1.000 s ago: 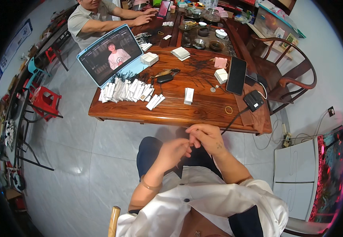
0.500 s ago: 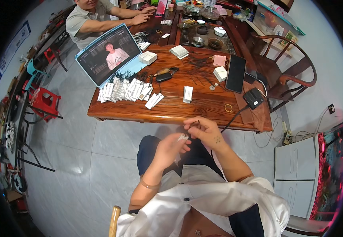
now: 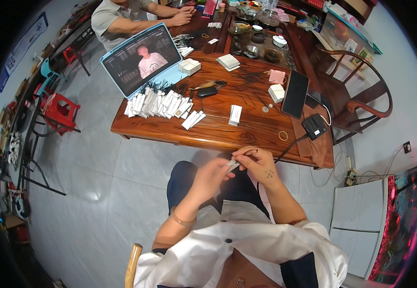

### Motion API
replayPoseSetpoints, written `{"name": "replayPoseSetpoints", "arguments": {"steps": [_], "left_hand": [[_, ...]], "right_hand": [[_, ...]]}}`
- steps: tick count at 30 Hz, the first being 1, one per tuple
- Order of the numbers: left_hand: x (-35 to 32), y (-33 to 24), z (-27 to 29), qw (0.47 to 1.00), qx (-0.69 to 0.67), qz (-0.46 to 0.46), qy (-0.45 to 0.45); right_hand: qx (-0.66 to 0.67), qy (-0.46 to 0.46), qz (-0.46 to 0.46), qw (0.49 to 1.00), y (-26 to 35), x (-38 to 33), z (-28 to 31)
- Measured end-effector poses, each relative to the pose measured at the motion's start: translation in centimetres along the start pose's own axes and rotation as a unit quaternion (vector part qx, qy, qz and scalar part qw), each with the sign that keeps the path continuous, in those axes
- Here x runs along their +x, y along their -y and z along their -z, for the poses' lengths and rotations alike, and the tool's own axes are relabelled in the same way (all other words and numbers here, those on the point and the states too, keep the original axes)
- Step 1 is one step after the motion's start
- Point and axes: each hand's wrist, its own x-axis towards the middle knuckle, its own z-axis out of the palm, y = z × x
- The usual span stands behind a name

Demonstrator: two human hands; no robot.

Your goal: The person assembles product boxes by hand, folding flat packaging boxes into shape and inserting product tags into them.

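Observation:
My left hand is closed around a small white paper tag above my lap, just off the table's near edge. At the tag's upper end my right hand pinches, its fingers touching it. A thin black cord curls over the right fingers; where it meets the tag is too small to make out. On the table, a large heap of white tags with black cords lies at the left. A few more tags are beside it, and a small neat stack stands nearer the middle.
A tablet in a light blue case leans behind the heap. Loose black cords, blocks of white tags, a black phone, a charger and a rubber band lie rightward. Another person's hands rest at the far side.
My hands have come closer together, and the tag now lies between both sets of fingers. The other person's hands have drawn together. The whole view has shifted slightly.

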Motion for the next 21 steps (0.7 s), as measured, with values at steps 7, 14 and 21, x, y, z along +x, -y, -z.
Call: {"name": "replayPoseSetpoints", "arguments": {"steps": [7, 14, 21], "left_hand": [[0.8, 0.0, 0.6, 0.972, 0.186, -0.131, -0.057], [2.2, 1.1, 2.5, 0.964, 0.163, -0.151, -0.148], [3.8, -0.9, 3.8, 0.972, 0.058, -0.144, -0.179]], "right_hand": [[-0.019, -0.012, -0.028, 0.999, 0.5, 0.2, 0.2], [-0.017, 0.018, 0.033, 0.999, 0.4, 3.0, 0.1], [-0.015, 0.053, 0.017, 0.998, 2.1, 6.3, -2.3]]}}
